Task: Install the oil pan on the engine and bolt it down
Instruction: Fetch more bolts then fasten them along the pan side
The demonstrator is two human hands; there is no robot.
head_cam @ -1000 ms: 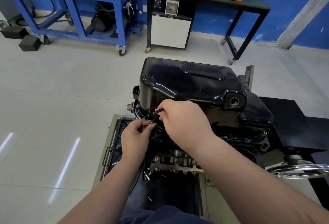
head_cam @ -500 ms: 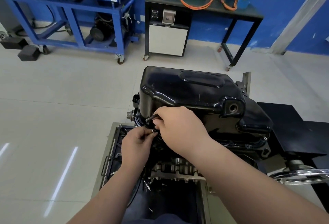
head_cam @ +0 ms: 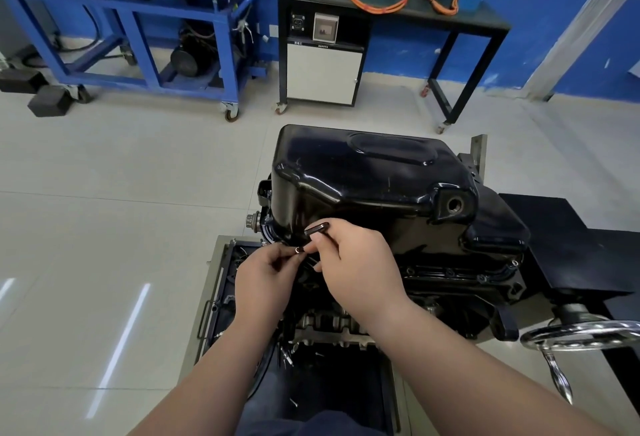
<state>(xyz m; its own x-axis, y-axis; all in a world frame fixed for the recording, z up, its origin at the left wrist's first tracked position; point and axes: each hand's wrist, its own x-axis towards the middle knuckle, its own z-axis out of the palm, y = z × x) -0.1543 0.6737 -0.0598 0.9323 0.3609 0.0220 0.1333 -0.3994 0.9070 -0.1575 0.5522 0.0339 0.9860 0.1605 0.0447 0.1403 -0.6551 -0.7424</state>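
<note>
Oil pan caps engine; tray below holds metal parts.

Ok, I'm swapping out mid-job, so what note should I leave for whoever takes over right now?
Left hand pinches a small bolt at the near left corner of the oil pan.
Right hand grips a dark tool just above it.
Done: the pan sits on the engine; some flange bolts on the near right are in.
Left: fit and tighten this bolt, then check the rest.

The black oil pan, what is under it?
The engine sits under the oil pan. The left hand and right hand cover its near corner, so the joint there is hidden.
</note>
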